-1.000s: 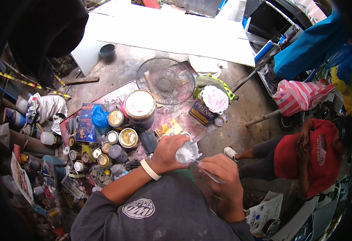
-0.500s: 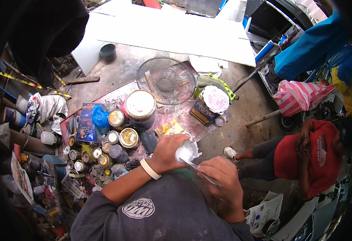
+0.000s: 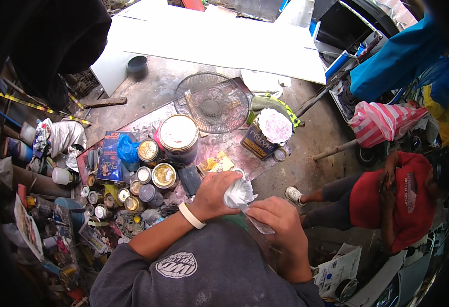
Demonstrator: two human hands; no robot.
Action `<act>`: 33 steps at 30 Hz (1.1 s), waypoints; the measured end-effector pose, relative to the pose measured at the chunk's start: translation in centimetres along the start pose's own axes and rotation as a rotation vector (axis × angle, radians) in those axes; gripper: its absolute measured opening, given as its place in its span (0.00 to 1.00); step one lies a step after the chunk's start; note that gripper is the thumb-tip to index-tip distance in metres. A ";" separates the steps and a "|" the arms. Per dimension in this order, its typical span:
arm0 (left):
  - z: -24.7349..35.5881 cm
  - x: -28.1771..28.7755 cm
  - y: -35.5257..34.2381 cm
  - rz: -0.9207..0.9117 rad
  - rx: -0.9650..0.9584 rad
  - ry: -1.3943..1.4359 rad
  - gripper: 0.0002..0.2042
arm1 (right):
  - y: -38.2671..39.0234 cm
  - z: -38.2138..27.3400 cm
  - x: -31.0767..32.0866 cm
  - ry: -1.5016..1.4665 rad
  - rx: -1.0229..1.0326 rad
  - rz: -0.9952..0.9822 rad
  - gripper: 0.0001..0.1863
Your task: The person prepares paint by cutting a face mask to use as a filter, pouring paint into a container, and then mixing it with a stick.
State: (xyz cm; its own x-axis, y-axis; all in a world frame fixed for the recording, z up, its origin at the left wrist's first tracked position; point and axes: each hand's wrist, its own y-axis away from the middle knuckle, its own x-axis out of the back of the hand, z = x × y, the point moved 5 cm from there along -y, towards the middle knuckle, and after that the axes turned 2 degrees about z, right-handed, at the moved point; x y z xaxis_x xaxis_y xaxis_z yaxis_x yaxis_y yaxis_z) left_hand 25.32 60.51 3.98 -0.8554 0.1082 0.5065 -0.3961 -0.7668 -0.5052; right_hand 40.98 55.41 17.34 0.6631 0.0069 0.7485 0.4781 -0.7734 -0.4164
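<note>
My left hand (image 3: pixel 213 198), with a pale band at the wrist, is wrapped around a small cup (image 3: pixel 240 191) of white paste-like stuff. The cup's rim looks ragged and smeared with white. Just right of it, my right hand (image 3: pixel 284 225) grips a clear, flat plastic strip (image 3: pixel 259 224), its thumb and fingers closed on it. The strip's far end meets the near right side of the cup, and whether it reaches inside is hard to make out. Both hands are in front of my dark shirt (image 3: pixel 199 276).
Left of my hands, several paint cans (image 3: pixel 164 175) crowd a stained board, with a large lidded bucket (image 3: pixel 179 133) behind them. Beyond lie a fan grille (image 3: pixel 211 102) and a square can (image 3: pixel 259 141). A white panel (image 3: pixel 214 41) spans the back. Another person in red (image 3: pixel 403 202) stands at right.
My right hand has shifted slightly up and left, and the strip has turned in its grip. Ridges now show in the white stuff in the cup. My left hand stays in place.
</note>
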 end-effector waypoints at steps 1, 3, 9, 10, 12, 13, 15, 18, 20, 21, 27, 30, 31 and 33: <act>0.0 0.0 0.0 -0.009 0.002 0.002 0.47 | 0.0 -0.3 0.2 -0.012 -0.009 -0.015 0.18; -0.1 -0.1 0.0 -0.021 0.012 -0.001 0.47 | -0.2 -0.4 0.6 -0.013 -0.011 0.017 0.18; 0.1 -0.2 -0.1 -0.014 0.008 -0.001 0.48 | -0.2 0.1 0.1 0.025 -0.010 -0.029 0.18; 0.0 -0.2 -0.1 -0.015 0.011 0.002 0.48 | 0.0 0.1 0.0 0.015 -0.007 -0.054 0.17; -0.1 -0.3 -0.1 -0.022 0.015 0.000 0.48 | -0.1 -0.2 0.6 0.005 -0.018 -0.040 0.18; -0.1 -0.4 0.0 -0.027 0.016 -0.001 0.48 | -0.1 -0.4 0.8 -0.001 -0.025 -0.030 0.18; -0.1 -0.3 0.0 -0.011 0.010 0.005 0.47 | -0.4 -0.1 0.4 0.023 -0.018 -0.015 0.18; -0.2 -0.3 0.0 -0.008 0.007 0.002 0.47 | -0.4 -0.2 0.3 0.036 -0.007 -0.072 0.17; -0.2 -0.3 0.0 -0.009 0.008 -0.004 0.46 | 0.0 -0.2 0.7 0.011 -0.021 -0.042 0.17; -0.2 -0.3 -0.2 -0.007 0.009 -0.010 0.46 | 0.2 -0.1 1.1 -0.016 -0.037 0.023 0.17; -0.4 -0.4 0.0 0.001 0.011 -0.006 0.46 | -0.1 -0.4 1.8 -0.019 -0.045 0.035 0.16; -0.4 -0.4 0.1 -0.005 0.003 -0.003 0.45 | -0.6 -0.5 0.7 -0.015 -0.040 -0.026 0.16; -0.3 -0.3 0.1 -0.006 -0.001 -0.003 0.45 | -0.7 -0.4 0.3 -0.007 -0.046 -0.039 0.16; -0.2 -0.4 0.1 -0.012 0.004 0.002 0.45 | -0.7 0.6 -0.1 0.004 -0.060 0.034 0.16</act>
State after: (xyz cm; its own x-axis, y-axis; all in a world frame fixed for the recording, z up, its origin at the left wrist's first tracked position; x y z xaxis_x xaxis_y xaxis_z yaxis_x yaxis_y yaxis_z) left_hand 25.51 60.49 3.58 -0.8512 0.1192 0.5110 -0.4054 -0.7678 -0.4961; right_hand 40.91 56.28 17.23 0.6759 -0.0219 0.7366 0.4202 -0.8097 -0.4097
